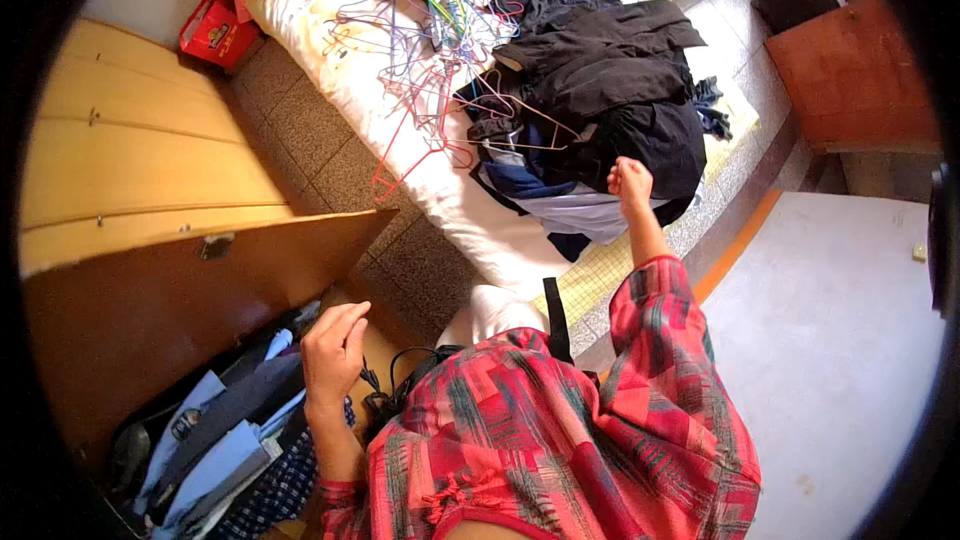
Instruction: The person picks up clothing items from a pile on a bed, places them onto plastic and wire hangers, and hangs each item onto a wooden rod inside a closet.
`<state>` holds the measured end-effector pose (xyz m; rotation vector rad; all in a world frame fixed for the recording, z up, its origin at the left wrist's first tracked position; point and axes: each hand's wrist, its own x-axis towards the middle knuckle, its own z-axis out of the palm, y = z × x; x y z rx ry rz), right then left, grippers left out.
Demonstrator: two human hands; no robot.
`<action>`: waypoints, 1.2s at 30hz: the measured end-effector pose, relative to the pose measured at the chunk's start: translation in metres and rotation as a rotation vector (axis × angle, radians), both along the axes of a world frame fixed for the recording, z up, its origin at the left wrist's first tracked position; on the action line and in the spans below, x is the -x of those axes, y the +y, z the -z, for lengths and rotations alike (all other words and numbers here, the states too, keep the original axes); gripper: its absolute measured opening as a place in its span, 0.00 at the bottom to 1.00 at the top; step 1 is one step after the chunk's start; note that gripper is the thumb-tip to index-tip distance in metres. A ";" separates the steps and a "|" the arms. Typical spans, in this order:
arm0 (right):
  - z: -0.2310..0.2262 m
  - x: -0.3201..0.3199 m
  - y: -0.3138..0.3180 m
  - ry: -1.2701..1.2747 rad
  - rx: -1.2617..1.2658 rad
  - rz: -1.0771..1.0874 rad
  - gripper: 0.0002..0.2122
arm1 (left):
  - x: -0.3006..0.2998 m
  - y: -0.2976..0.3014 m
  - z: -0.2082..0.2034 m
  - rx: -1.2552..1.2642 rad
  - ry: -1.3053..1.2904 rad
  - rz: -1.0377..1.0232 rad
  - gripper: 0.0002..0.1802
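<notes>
My right hand [631, 182] reaches out over the pile of dark clothes on the bed. Its fingers are curled closed against a black garment [655, 135], and what they hold, if anything, is hidden. Just beyond it, a pale wire hanger [545, 125] lies on the pile. White and navy clothes [570, 208] stick out from under the black ones. Near the wardrobe, my left hand [334, 348] is in the air with fingers stretched out and nothing in it. Below and beside it, folded blue and dark clothes [235, 440] lie inside the open wardrobe.
Tangled coloured hangers [430, 30] spread over the white bed [340, 100]. A brown wardrobe door [200, 290] stands open at left. To the right is a white panel [820, 340], with a reddish-brown cabinet [855, 70] behind it. A red bag [215, 30] stands beyond the bed's left side.
</notes>
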<state>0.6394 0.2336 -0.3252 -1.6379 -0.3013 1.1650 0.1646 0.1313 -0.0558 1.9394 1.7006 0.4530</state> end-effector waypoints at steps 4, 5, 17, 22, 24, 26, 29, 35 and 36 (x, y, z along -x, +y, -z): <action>-0.002 -0.024 0.056 -0.105 0.003 -0.003 0.09 | -0.019 0.023 0.011 0.064 -0.030 0.061 0.10; 0.003 -0.024 0.071 -0.137 -0.033 0.020 0.10 | -0.024 0.027 0.013 0.081 -0.019 0.076 0.10; 0.037 0.010 0.148 -0.145 0.306 -0.017 0.11 | -0.039 0.040 0.029 0.170 -0.015 0.087 0.09; 0.006 0.000 0.181 0.107 -0.333 0.150 0.06 | -0.038 0.040 0.030 0.166 -0.034 0.047 0.09; -0.052 -0.013 0.199 0.307 -0.584 0.184 0.05 | -0.032 0.036 0.029 0.148 -0.039 0.069 0.09; -0.090 -0.045 0.217 0.332 -0.707 0.199 0.07 | -0.028 0.033 0.031 0.130 -0.045 0.050 0.09; -0.146 -0.076 0.236 0.320 -0.782 0.244 0.14 | -0.025 0.027 0.027 0.113 -0.052 0.036 0.09; -0.291 -0.095 0.192 0.230 -1.082 0.103 0.09 | -0.022 0.011 0.021 0.049 -0.075 0.065 0.09; -0.308 -0.103 0.184 0.218 -1.129 0.084 0.10 | -0.020 0.008 0.020 0.031 -0.087 0.076 0.09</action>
